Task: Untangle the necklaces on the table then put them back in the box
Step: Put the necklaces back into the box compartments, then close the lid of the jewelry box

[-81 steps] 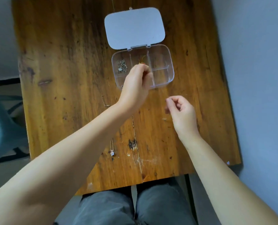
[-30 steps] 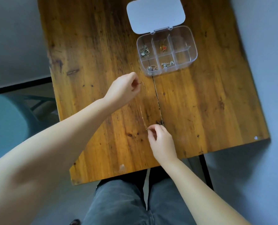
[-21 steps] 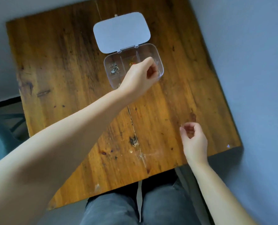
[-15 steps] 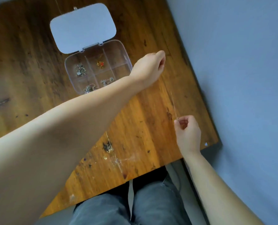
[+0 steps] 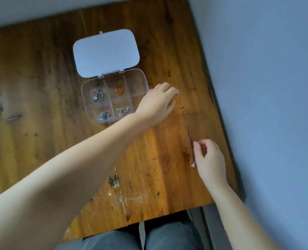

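A thin gold necklace [image 5: 187,127] lies stretched out straight on the wooden table [image 5: 41,87], clasp end far, small white pendant [image 5: 193,165] near. My left hand [image 5: 156,103] hovers just left of the clasp end, fingers spread, holding nothing. By the pendant end is my right hand [image 5: 210,159], fingers loosely curled and apart, off the chain. The clear compartment box [image 5: 142,78] stands open behind my left hand, its white lid [image 5: 105,52] flipped back. Silver jewellery sits in three compartments and a red-and-gold pendant [image 5: 120,91] in another.
The table's right edge [image 5: 220,109] runs close beside the necklace, with a blue-grey wall beyond. My knees in grey trousers [image 5: 167,239] are under the near edge. Pale scuff marks [image 5: 124,195] show near the table's front.
Both hands have let go of the necklace, which now lies straight on the table near the right edge. Half a second ago it was held taut between them.
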Demonstrator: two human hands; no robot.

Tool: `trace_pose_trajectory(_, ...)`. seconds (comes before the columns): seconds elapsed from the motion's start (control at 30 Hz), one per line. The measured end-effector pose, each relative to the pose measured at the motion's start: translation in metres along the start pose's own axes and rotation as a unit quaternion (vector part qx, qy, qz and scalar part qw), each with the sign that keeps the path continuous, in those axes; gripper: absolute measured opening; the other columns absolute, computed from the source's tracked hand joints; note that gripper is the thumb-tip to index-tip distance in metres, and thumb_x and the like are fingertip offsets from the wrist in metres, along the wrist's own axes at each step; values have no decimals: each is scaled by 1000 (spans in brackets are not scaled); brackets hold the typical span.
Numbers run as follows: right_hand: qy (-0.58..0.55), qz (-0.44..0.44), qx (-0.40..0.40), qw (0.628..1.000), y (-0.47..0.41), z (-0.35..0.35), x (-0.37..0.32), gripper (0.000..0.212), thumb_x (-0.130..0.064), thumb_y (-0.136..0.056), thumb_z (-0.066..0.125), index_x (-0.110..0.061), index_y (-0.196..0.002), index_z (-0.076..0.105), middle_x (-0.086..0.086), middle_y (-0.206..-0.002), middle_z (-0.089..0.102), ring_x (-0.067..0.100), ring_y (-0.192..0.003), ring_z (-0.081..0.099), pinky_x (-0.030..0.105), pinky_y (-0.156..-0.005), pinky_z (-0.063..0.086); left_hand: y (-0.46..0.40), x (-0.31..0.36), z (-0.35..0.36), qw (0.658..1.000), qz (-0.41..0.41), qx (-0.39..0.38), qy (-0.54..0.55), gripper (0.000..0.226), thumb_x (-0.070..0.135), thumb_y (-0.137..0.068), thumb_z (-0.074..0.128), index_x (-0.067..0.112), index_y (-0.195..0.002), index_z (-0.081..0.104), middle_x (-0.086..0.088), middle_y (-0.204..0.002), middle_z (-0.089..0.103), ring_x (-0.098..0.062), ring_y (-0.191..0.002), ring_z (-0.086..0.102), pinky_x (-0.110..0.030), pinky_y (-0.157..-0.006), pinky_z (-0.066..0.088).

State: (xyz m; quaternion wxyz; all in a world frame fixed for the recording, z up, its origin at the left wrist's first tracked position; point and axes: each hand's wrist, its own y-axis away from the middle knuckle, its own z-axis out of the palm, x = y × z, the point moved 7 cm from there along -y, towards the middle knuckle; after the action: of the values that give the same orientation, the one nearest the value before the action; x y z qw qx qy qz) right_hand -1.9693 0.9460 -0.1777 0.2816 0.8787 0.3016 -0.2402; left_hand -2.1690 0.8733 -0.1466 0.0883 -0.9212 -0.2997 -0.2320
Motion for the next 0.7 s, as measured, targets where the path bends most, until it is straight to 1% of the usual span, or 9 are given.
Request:
trace_pose_trajectory(0.1,-35,-42,-22,998,-53,7,-60,21,-31,-96,47,-20,-107,60,-7,-101,61,5,-86,53,5,-63,31,36,-55,-62,985,-101,136,41,21,12,-90,52,10,-110,57,-13,-106,59,-27,-95,54,-31,-72,45)
trace_pose_trajectory(0.2,-66,-93,-57,992,-109,29,-130,25,-27,-98,43,-19,-115,59,-2,-114,63,11,-100,58,13,-74,41,77,-138,-111,923,-298,232,71,26,16,-91,51,10,-117,53,-13,-116,55,-18,-96,53,-24,-79,42)
trace_pose_trajectory(0.27,-81,-100,-83,988,-143,48,-169,31,-25,-99,40,-18,-126,53,3,-127,59,17,-113,56,25,-87,48,89,-185,-122,877,-410,227,104,35,24,-93,51,10,-125,49,-12,-124,53,-17,-103,52,-26,-89,44)
trace_pose_trajectory(0.33,-120,-69,-123,983,-170,69,-199,40,-25,-99,38,-16,-137,42,7,-139,50,22,-121,52,37,-94,50,86,-217,-117,842,-479,176,175,41,31,-93,50,10,-128,49,-12,-127,56,-23,-110,55,-35,-94,47)
trace_pose_trajectory(0.4,-149,-38,-152,976,-185,85,-220,45,-24,-99,38,-13,-142,35,9,-144,44,26,-124,50,38,-93,52,76,-234,-106,812,-500,150,261,40,28,-92,52,11,-129,52,-11,-126,59,-28,-111,58,-37,-90,52)
trace_pose_trajectory(0.5,-147,-46,-128,980,-192,84,-231,40,-23,-97,43,-14,-136,45,5,-139,50,22,-119,52,35,-92,51,61,-244,-100,786,-491,168,335,35,14,-88,58,11,-122,57,-13,-116,64,-26,-95,62,-23,-63,50)
trace_pose_trajectory(0.53,-153,-56,-111,980,-191,81,-231,36,-22,-96,45,-15,-131,51,2,-134,54,18,-113,53,32,-86,52,57,-245,-103,789,-480,174,342,32,11,-86,58,11,-118,59,-12,-110,66,-21,-84,62,-20,-57,47)
trace_pose_trajectory(0.6,-169,-72,-86,979,-186,71,-225,28,-21,-94,51,-19,-121,58,-3,-119,60,11,-101,54,21,-73,50,57,-243,-110,806,-448,179,344,25,10,-84,59,12,-108,62,-5,-93,67,-14,-71,57,-22,-59,48)
trace_pose_trajectory(0.7,-162,-96,-72,979,-173,55,-211,17,-23,-91,57,-22,-107,63,-5,-106,64,11,-98,60,19,-73,49,66,-228,-123,846,-374,196,327,15,10,-83,58,17,-96,59,2,-86,63,-13,-76,58,-21,-65,47)
